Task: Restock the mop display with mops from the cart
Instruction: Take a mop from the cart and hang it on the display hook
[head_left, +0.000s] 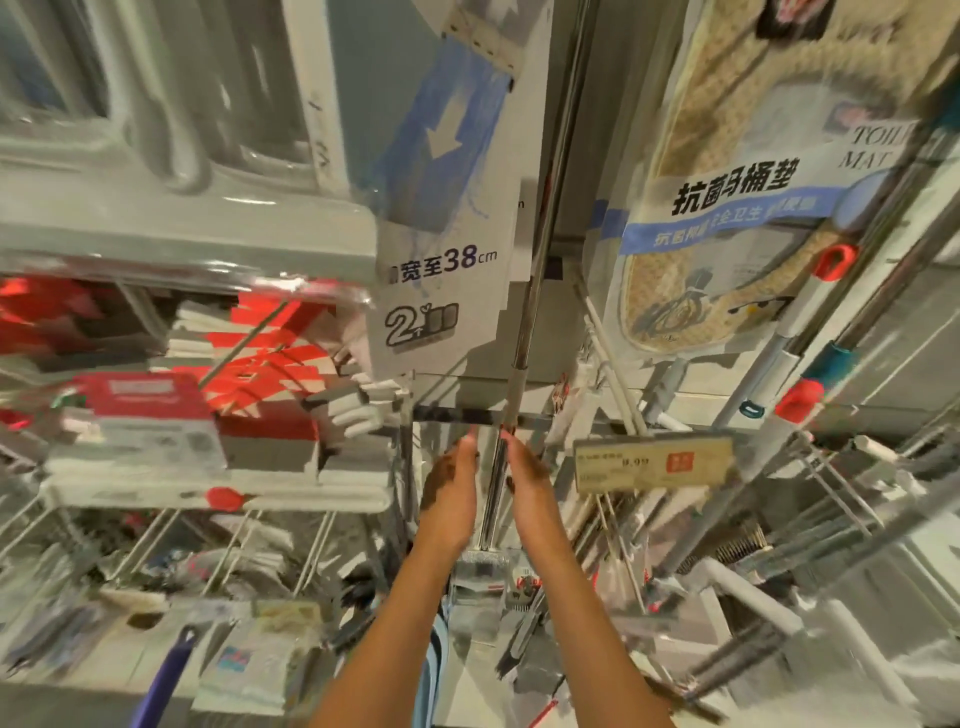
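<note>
We steady a mop handle (511, 410) between our flat left hand (451, 483) and right hand (527, 480), fingers straight; hanging it likely follows.

1. White wire shelving (291, 540) stood on the left, stacked with red-and-white packages (260, 358).
2. A price tag (653, 464) hung right of centre.
3. A packaged toilet mat (727, 218) hung upper right.
4. Lighting was bright and even; the picture was blurred.

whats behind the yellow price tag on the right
Behind the price tag run thin white rods and wire display racking, with packaged stock blurred further down. The tag covers the hook or rail that carries it, so how it hangs cannot be seen.
</note>
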